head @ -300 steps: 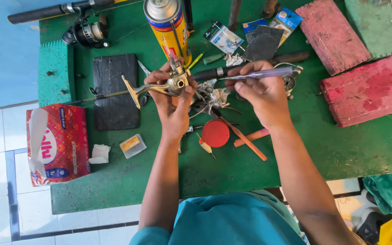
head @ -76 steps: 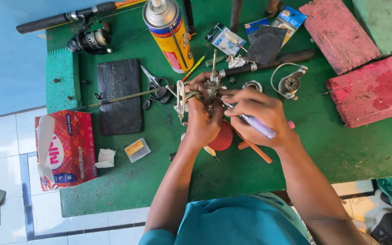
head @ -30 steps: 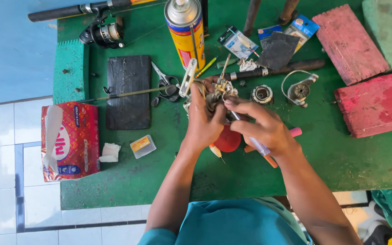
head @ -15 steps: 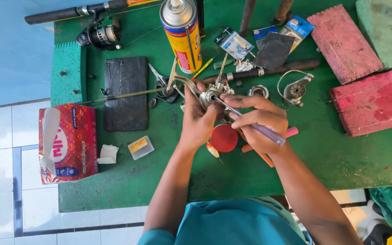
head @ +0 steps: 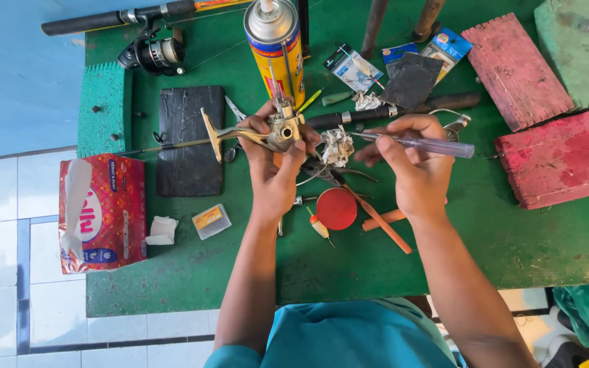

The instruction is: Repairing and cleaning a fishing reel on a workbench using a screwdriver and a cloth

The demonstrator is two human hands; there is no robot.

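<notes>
Reel body [head: 277,129] now raised, screwdriver [head: 420,143] withdrawn.

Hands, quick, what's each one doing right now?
Left hand: closed around a metal fishing reel body, held up over the table.
Right hand: closed on a clear-handled screwdriver.

The person wears a teal short-sleeved cotton shirt [head: 356,337], plain and unmarked, filling the lower edge of the head view. Both forearms are bare from above the elbow down. The left hand [head: 275,174] and the right hand [head: 414,167] carry no gloves, rings or watch.
</notes>
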